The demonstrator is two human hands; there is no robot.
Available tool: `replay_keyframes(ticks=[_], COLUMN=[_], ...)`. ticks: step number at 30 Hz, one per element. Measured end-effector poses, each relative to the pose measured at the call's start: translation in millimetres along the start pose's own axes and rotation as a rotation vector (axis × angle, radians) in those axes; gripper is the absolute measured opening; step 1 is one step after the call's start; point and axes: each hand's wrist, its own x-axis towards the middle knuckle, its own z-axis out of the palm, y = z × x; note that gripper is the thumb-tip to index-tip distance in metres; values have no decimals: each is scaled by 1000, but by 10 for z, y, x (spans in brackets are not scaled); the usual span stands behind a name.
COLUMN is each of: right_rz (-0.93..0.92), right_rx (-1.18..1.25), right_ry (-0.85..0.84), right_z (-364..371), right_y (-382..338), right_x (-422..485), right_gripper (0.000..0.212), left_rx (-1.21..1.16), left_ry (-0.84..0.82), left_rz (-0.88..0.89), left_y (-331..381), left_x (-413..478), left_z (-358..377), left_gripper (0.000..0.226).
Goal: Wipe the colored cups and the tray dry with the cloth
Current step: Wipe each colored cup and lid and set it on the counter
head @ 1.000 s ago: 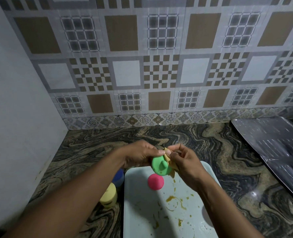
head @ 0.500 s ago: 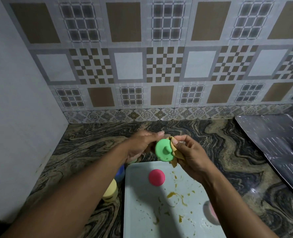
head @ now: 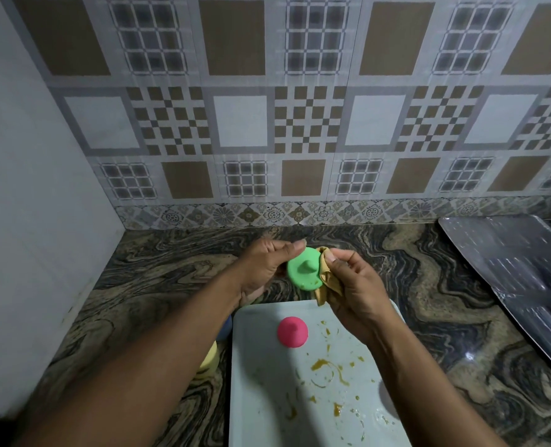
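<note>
Hands and green cup sit slightly farther from the tray than half a second ago, and the cup's nubbed base faces the camera more squarely.

Left hand grips the cup from its left side, fingers curled, thumb across the top edge. Right hand pinches the bunched cloth against the cup's right edge. The cup is held in the air just beyond the tray's far edge, its axis pointing toward the viewer and its mouth turned away, unseen.

Judgement: the cloth lies to the right of the cup, so the right hand does the rubbing while the left turns the cup into it.

Pink cup stands inverted on the stained tray. Yellow cup and blue cup stand left of the tray, partly hidden by the left forearm.
</note>
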Motion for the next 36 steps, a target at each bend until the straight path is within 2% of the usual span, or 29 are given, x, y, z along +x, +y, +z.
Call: replay_keyframes(ticks=[5,7,9,11,14,17,18,20,22,23,24,26,29,32,34,36], right_rz=[27,25,20,-6,-70,-74,-61,-27,18,41,58,46,-71,-97,-44,22], right_rx=[-175,-157,-96,-36,26,59,55,-6,-135,-192,-226,-228,-129,-49,-43,-77], right_ry=[-119,-135,-111,-55,72,145,157,143,32,-45,-102,-104,103,266,268,193], right_z=[-19,45,105,152,214,244,232,177,103,79,65,98,219,275,235,140], right_y=[-148,-132,-95,-29,162,356,370,291,150,86,36,19,226,476,453,315], right_x=[30,44,39,37,9,-30,-30,1,44,62,74,94,95,59,49,74], right_gripper=[18,19,20,23,11,12,12,12,12,13,14,14,12,14,13,9], left_rx=[224,381,493,483,290,132,133,165,169,186,208,264,179,28,32,22], left_ry=[-5,116,278,429,630,781,763,591,336,255,243,404,744,928,813,567], left_rz=[-196,-158,-40,51,107,33,-4,-77,-169,-206,-216,-123,1,-105,-200,-274], left_y=[252,278,243,167,66,-24,-70,-103,-38,14,62,92,0,-131,-221,-191], left_x=[-76,-20,5,15,32,59,70,72,44,28,25,58,131,196,226,182], left_z=[22,91,171,213,277,291,271,180,88,83,103,189,319,339,265,163], left_gripper=[76,84,69,57,47,43,43,51,62,63,60,51,48,52,58,62])
